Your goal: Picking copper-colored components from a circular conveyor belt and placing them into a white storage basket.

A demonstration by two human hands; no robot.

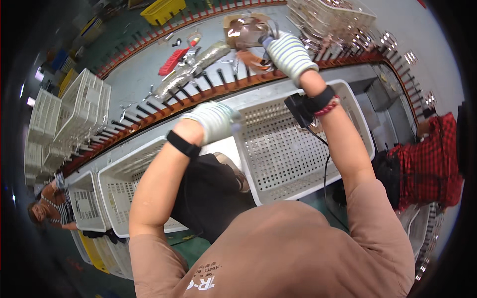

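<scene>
My right hand (290, 55), in a striped white knit glove, reaches across the bench to a small brown cardboard box (231, 31) with shiny metal pieces (251, 31) in it. Its fingertips are over the box's right side, and blur hides whether they grip a piece. Below the box lies an orange-brown item (256, 60), partly covered. My left hand (211, 121), gloved the same way, is at the upper left corner of a white perforated crate (247, 169). Motion smears its fingers, so any small thing in them cannot be made out.
A rail of upright black-tipped pegs (221, 79) edges the bench. A red brush (173, 61) and a foil-like wrapped bundle (211, 54) lie on it. More white crates stand left (112, 174) and back right (343, 15). People stand at both sides. A cable hangs by my right forearm.
</scene>
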